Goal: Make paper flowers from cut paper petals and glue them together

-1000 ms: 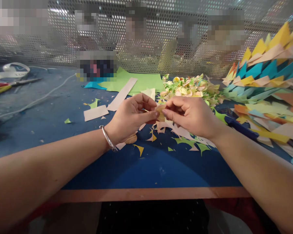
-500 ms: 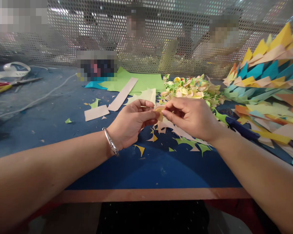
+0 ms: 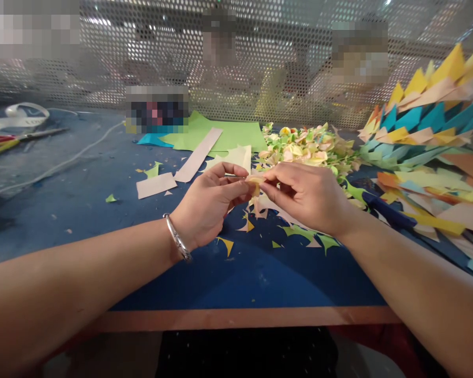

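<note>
My left hand, with a silver bangle at its wrist, pinches a small pale-yellow piece of paper. From the other side, the thumb and fingers of my right hand close on the same piece. It looks curved, and fingertips cover part of it. Both hands are raised over the blue table. Beneath and around them lie paper offcuts, among them a yellow scrap and a green one. A heap of small curled paper pieces sits just behind my right hand.
Green paper sheets and pale pink strips lie at the back. To the right stand stacked folded paper points beside a dark blue handle. Scissors and a white cord are at left. A perforated metal screen borders the back.
The paper piece has tilted slightly between the fingertips, and my right hand has shifted a little lower. Both hands keep hold of the piece. The whole view has moved slightly.
</note>
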Demonstrator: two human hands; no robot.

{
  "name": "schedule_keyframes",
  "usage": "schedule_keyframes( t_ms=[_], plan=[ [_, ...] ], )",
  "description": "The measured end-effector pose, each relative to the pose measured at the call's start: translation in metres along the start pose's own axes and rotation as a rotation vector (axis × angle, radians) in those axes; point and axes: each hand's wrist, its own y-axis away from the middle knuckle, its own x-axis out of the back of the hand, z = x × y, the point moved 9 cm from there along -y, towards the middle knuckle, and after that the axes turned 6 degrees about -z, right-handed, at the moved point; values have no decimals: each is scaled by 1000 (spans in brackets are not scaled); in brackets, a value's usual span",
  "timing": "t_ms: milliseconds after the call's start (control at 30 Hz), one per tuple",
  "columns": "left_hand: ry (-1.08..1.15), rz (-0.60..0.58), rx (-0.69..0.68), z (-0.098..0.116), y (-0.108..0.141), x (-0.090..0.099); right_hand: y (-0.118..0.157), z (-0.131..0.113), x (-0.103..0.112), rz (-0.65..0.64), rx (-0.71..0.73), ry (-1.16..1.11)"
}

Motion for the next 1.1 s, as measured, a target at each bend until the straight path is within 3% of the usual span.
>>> schedule_keyframes(
  t_ms=[133,533,900,1100],
  plan=[
    [-42,22,22,-2,-1,3,1,3,-2,-17,-15,-6],
    [-287,-73,-232,15,-12,4,0,13,-2,-18,-57,-118],
    [-249,-77,-172,14,-13,4,0,15,0,-17,-64,-174],
    [-354,-160,-207,18,-12,-3,0,21,0,-11,-128,-270]
  ],
)
